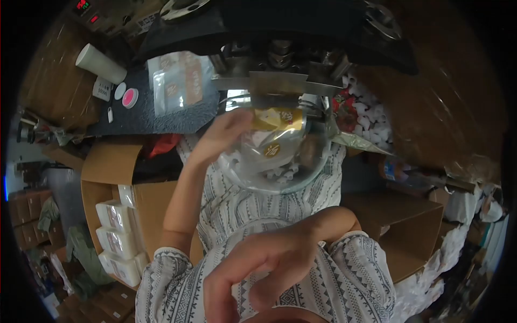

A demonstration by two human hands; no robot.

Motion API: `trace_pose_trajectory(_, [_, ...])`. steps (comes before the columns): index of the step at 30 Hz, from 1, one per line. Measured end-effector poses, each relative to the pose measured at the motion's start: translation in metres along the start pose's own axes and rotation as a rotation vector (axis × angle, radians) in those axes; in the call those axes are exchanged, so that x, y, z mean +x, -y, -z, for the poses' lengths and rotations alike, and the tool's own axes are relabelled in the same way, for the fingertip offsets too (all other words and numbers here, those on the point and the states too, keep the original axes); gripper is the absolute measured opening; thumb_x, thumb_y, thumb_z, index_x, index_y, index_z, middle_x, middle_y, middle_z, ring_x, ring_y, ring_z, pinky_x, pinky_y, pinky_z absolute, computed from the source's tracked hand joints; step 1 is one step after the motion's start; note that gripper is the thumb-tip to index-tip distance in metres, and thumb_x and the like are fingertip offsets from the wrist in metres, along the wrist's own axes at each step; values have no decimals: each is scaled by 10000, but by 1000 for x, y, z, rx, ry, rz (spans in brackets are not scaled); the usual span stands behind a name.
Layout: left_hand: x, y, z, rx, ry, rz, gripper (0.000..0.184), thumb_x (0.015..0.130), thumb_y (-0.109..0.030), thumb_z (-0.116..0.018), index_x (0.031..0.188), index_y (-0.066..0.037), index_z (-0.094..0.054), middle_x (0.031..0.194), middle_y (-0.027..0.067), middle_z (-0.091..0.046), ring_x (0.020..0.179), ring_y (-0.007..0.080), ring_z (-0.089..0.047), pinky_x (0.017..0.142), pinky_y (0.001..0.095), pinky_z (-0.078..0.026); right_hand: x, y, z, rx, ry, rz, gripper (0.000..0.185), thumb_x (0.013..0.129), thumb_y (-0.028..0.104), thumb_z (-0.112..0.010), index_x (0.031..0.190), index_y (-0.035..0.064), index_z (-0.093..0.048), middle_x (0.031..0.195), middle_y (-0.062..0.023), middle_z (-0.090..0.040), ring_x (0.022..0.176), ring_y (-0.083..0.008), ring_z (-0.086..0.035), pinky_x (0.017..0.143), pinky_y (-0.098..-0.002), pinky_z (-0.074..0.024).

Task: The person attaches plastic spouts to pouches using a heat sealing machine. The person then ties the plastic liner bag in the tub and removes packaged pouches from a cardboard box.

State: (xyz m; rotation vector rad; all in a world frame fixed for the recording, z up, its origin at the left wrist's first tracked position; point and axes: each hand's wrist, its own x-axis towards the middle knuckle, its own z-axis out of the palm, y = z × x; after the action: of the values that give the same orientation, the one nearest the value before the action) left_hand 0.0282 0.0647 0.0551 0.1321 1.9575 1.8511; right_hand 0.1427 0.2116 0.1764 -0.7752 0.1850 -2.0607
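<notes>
The top is spanned by a black metal machine (301, 24). At centre, a gold-printed clear plastic bag (273, 134) is seen right beside the left hand (229, 130), grip unclear; below, the right hand (266, 257) is loosely curled.

Brown work surface (447, 86) extending at right, sheen showing. Cartons (32, 207) standing stacked at left, near grey floor (67, 199). Blue light strip (6, 182) glowing, far left.

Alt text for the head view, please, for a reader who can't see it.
Left hand at a gold-and-clear bag over a clear bowl with small white pieces, in front of a black machine. The right hand, loosely curled, is close to the camera. An open cardboard box of white packs is at left.
</notes>
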Motion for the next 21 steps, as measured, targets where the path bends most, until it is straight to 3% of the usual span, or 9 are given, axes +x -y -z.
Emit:
trace_pose_trajectory(3, [3,-33,53,134,-124,25,366,945,-288,-522,1120,26,-595,878,45,-643,779,149,-627,703,250,-493,3,-4,-2,-3,50,38,288,871,264,-633,936,-16,-608,958,-141,-623,853,-194,-602,772,-309,-461])
trace_pose_trajectory(5, [31,-30,94,236,-354,-128,345,928,-275,-547,1087,24,-613,856,73,-664,783,186,-643,703,286,-497,6,-9,-1,14,99,41,311,883,294,-608,944,-11,-601,942,-120,-618,848,-176,-595,762,-293,-457])
trace_pose_trajectory(7, [73,-29,125,753,-639,-413,326,898,-273,-579,1044,13,-634,843,123,-679,774,265,-655,692,337,-500,10,-16,-2,45,149,40,335,896,324,-583,951,-6,-594,925,-99,-613,842,-158,-587,751,-277,-452])
trace_pose_trajectory(9, [110,-22,152,1017,-632,-505,374,865,-297,-604,1095,-2,-616,1023,174,-651,954,347,-616,832,437,-449,15,-21,-1,74,203,32,360,908,355,-558,959,-1,-587,908,-77,-608,836,-139,-580,740,-261,-447])
trace_pose_trajectory(10, [123,-17,159,1018,-633,-505,374,865,-297,-604,1095,-2,-616,1023,174,-651,954,347,-616,832,437,-449,16,-23,-1,88,224,28,373,915,370,-546,962,2,-584,900,-67,-605,833,-130,-576,735,-254,-445])
trace_pose_trajectory(12, [147,-3,166,1407,-650,-468,502,866,-384,-565,1202,-11,-549,1241,195,-543,1192,392,-458,982,520,-313,16,-24,-1,107,258,19,400,927,400,-520,970,7,-577,884,-46,-600,828,-112,-569,725,-238,-440])
trace_pose_trajectory(13, [156,14,173,1403,-649,-471,502,866,-384,-565,1202,-11,-549,1241,195,-543,1192,392,-458,982,520,-313,16,-23,-1,117,274,15,413,934,415,-508,974,10,-573,875,-35,-598,825,-102,-565,719,-230,-438])
trace_pose_trajectory(15, [165,32,181,1501,-605,-358,637,873,-479,-504,1310,-21,-438,1392,195,-387,1315,406,-289,1034,588,-185,16,-21,0,123,289,9,427,940,431,-495,977,12,-570,867,-25,-595,822,-93,-561,714,-222,-435])
trace_pose_trajectory(21, [128,50,145,1293,-693,-345,725,897,-537,-416,1416,-48,-283,1471,197,-260,1350,435,-217,1047,617,-140,15,-17,-3,208,260,-11,416,932,424,-514,954,13,-575,865,-22,-596,821,-94,-563,718,-221,-438])
